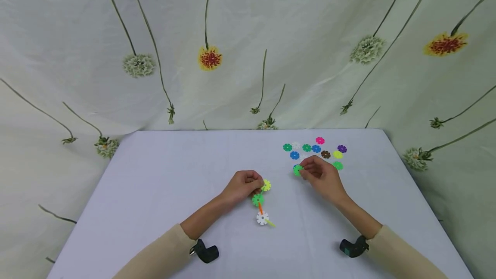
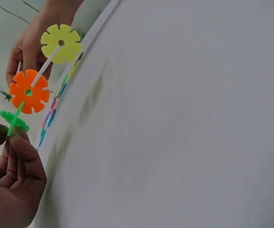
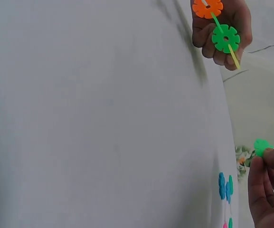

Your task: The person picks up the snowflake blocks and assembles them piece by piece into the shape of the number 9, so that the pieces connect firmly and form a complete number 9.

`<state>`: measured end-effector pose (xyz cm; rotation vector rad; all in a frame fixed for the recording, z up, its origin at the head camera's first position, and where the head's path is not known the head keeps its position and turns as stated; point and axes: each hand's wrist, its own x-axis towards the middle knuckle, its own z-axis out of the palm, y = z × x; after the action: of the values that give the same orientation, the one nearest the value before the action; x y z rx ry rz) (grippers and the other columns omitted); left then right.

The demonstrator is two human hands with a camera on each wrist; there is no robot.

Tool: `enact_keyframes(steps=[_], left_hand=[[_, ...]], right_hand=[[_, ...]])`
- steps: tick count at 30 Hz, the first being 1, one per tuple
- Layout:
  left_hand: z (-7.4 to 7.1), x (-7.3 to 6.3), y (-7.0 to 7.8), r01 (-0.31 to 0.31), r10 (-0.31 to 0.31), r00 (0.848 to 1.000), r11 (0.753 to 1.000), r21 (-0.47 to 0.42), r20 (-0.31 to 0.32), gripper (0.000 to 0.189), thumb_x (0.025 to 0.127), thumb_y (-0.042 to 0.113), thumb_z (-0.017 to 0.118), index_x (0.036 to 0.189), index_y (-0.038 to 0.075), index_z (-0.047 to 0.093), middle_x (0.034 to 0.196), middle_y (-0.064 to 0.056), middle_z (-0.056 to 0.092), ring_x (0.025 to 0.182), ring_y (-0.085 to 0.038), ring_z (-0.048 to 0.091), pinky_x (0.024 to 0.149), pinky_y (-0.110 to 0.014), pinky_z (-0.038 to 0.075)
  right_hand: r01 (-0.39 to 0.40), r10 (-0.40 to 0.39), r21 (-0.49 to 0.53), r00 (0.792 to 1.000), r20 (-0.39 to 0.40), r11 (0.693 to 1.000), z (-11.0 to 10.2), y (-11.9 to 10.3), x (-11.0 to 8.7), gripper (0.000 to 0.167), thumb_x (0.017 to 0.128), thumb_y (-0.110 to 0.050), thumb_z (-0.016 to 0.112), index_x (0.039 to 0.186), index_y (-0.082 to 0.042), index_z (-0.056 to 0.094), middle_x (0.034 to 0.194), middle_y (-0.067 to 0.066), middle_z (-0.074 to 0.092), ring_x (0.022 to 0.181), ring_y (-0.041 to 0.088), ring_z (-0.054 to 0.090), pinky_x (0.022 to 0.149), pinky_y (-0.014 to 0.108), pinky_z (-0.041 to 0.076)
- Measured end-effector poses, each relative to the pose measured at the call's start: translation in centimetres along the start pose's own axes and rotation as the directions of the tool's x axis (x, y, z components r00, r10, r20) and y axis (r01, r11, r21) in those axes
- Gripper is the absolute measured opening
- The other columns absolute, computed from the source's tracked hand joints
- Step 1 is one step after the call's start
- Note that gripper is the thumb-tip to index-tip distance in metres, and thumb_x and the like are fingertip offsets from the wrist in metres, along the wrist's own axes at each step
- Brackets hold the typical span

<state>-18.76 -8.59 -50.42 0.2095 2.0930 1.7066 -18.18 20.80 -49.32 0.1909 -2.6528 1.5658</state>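
My left hand (image 1: 245, 185) pinches the upper end of a chain of notched plastic flower discs slotted together. A yellow disc (image 1: 266, 185) is beside its fingertips. Lower down come a green disc (image 1: 257, 200), an orange disc (image 1: 260, 208) seen edge-on, a white disc (image 1: 262, 218) and another yellow disc (image 1: 270, 223). The left wrist view shows the orange disc (image 2: 28, 91) face-on and thumb and finger at the green end. Between thumb and fingers, my right hand (image 1: 322, 180) holds a loose green disc (image 1: 297, 170), apart from the chain.
Several loose discs lie on the white table (image 1: 174, 162) beyond my right hand, among them a pink disc (image 1: 320, 140), a brown disc (image 1: 326, 154), a purple disc (image 1: 342, 149) and a blue disc (image 1: 294, 155). A flower-printed cloth (image 1: 240, 89) hangs behind the table's far edge.
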Motion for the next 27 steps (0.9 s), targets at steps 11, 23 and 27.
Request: enact_keyframes(steps=[11, 23, 27], left_hand=[[-0.2, -0.1, -0.1, 0.003, -0.003, 1.0, 1.0, -0.006, 0.003, 0.018, 0.102, 0.015, 0.067, 0.108, -0.002, 0.07, 0.083, 0.002, 0.071, 0.078, -0.009, 0.064, 0.072, -0.02, 0.055], [0.0, -0.1, -0.1, -0.002, 0.002, 1.0, 1.0, -0.019, 0.014, 0.018, 0.103, 0.015, 0.066, 0.108, -0.003, 0.07, 0.083, 0.002, 0.071, 0.077, -0.009, 0.064, 0.072, -0.021, 0.055], [0.0, -0.2, -0.2, -0.004, 0.004, 1.0, 1.0, -0.019, 0.021, 0.021, 0.103, 0.016, 0.067, 0.11, -0.004, 0.069, 0.083, 0.002, 0.07, 0.077, -0.009, 0.063, 0.072, -0.02, 0.054]], right_hand=[[0.042, -0.061, 0.13, 0.987, 0.146, 0.991, 3.2, -0.8, -0.4, 0.024, 0.096, -0.009, 0.081, 0.117, -0.009, 0.07, 0.106, 0.013, 0.078, 0.089, 0.017, 0.078, 0.083, 0.019, 0.062], [0.081, -0.119, 0.192, 0.974, 0.193, 0.978, 5.1, -1.6, -0.8, 0.015, 0.097, -0.006, 0.077, 0.111, -0.008, 0.07, 0.105, 0.013, 0.075, 0.09, 0.015, 0.079, 0.084, 0.023, 0.063], [0.09, -0.126, 0.185, 0.973, 0.191, 0.979, 5.3, -1.8, -0.9, 0.013, 0.097, -0.007, 0.078, 0.108, -0.009, 0.071, 0.103, 0.011, 0.076, 0.09, 0.014, 0.079, 0.084, 0.022, 0.063]])
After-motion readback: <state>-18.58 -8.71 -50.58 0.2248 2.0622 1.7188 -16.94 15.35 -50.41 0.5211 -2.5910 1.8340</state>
